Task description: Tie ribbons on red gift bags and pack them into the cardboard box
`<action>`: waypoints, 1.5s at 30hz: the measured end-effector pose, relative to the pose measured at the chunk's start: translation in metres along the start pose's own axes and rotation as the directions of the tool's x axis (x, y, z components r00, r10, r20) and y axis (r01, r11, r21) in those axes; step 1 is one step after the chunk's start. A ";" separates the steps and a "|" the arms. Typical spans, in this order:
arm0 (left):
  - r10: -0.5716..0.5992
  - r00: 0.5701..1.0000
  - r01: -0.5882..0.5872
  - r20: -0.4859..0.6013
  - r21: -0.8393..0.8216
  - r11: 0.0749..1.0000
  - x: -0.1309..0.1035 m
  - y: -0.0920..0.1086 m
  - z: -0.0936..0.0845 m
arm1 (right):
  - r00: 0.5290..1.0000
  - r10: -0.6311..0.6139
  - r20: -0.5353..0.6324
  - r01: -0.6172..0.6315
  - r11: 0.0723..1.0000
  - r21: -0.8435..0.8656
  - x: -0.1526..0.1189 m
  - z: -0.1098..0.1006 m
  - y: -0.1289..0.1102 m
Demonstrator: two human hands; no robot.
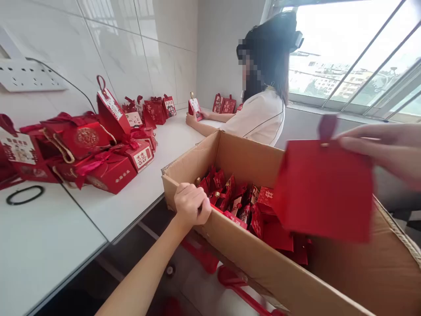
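- Table [42, 245] runs along the tiled wall [171, 61]; red gift boxes [88, 137] sit piled at its wall side, probably backed there for support.
- Co-worker [263, 116] beyond, holding a small red box [194, 106] over the tabletop.
- Cardboard carton [253, 263] before us, just beside the table, open-topped, presumably for easy reach; a red heap [257, 219] crowds its far part.
- Loop-handled red box [325, 193] is held over the carton, motion-blurred.
- Our right hand [391, 153] pinches its upper edge beside the loop [328, 127], fingers together on it, seemingly to keep it upright.
- Our left hand [192, 204] curls tightly over the carton's near rim, apparently steadying it; we see nothing else in that grip.
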State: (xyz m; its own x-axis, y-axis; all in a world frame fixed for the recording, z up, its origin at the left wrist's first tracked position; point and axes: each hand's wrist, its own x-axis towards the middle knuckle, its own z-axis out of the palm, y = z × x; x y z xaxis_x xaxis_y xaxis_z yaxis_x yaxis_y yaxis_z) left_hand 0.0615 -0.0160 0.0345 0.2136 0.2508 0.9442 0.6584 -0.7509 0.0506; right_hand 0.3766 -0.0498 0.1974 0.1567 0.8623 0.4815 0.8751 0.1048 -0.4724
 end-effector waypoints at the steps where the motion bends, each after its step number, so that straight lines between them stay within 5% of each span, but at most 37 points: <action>1: 0.000 1.000 0.000 -0.009 -0.001 1.000 0.000 0.000 0.001 | 0.998 0.051 0.043 -0.048 0.997 -0.059 0.016 0.008 -0.003; 3: -0.008 1.000 0.007 -0.012 -0.005 1.000 0.000 -0.001 0.002 | 0.985 0.099 0.140 -0.072 0.980 -0.184 0.043 0.035 -0.006; 5: -0.024 1.000 0.024 -0.008 -0.006 1.000 -0.001 0.000 0.002 | 0.979 -0.040 0.201 0.096 0.956 -0.277 0.060 0.070 -0.004; 10: -0.052 0.999 0.052 -0.009 -0.017 0.998 -0.003 0.001 0.004 | 0.938 -0.135 0.318 0.207 0.957 -0.203 0.072 0.140 -0.002; 14: -0.058 0.998 0.058 0.006 -0.003 0.998 -0.002 0.003 0.003 | 0.921 -0.135 0.366 0.174 0.982 -0.075 0.071 0.158 -0.015; 18: -0.134 0.978 0.132 0.161 0.025 0.991 0.008 0.010 -0.007 | 0.947 -0.148 0.283 0.141 0.989 0.047 0.064 0.154 -0.033; 21: -0.338 0.899 0.358 0.279 -0.025 0.933 0.023 0.012 -0.017 | 0.955 -0.260 0.144 0.218 0.942 0.256 0.054 0.137 -0.048; 24: -0.560 0.760 0.628 0.328 -0.155 0.762 0.042 0.006 -0.021 | 0.930 -0.362 0.061 0.297 0.839 0.457 0.039 0.115 -0.065; 26: -0.580 0.672 0.734 0.460 -0.317 0.600 0.052 0.000 -0.020 | 0.909 -0.418 0.005 0.356 0.781 0.514 0.028 0.104 -0.076; 29: -0.463 0.556 0.831 0.690 -0.464 0.307 0.060 -0.005 -0.017 | 0.880 -0.475 -0.025 0.414 0.738 0.533 0.018 0.095 -0.081; 31: -0.477 0.510 0.857 0.715 -0.465 0.220 0.059 -0.004 -0.015 | 0.873 -0.488 0.005 0.405 0.729 0.551 0.017 0.094 -0.076; 36: -0.811 0.483 0.829 0.330 -0.472 0.302 0.050 -0.001 -0.012 | 0.869 -0.422 0.258 0.179 0.755 0.631 0.027 0.108 -0.046; 40: -0.836 0.519 0.789 0.177 -0.476 0.389 0.050 -0.001 -0.011 | 0.717 -0.425 0.552 -0.156 0.675 0.721 0.015 0.138 -0.039; 42: -0.817 0.548 0.783 0.179 -0.454 0.425 0.051 -0.001 -0.011 | 0.734 -0.427 0.529 -0.237 0.568 0.788 0.006 0.156 -0.041; 45: -0.738 0.648 0.746 0.187 -0.351 0.566 0.050 0.001 -0.010 | 0.803 -0.332 0.494 -0.345 0.416 0.841 0.004 0.176 -0.042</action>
State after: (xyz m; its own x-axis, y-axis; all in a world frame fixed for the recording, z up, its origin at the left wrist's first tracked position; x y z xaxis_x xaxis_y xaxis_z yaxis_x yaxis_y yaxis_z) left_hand 0.0653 -0.0106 0.0847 -0.2123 0.8314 0.5135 0.2788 -0.4521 0.8473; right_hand 0.2602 0.0364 0.0888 -0.3914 0.9027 0.1790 -0.0750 0.1626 -0.9838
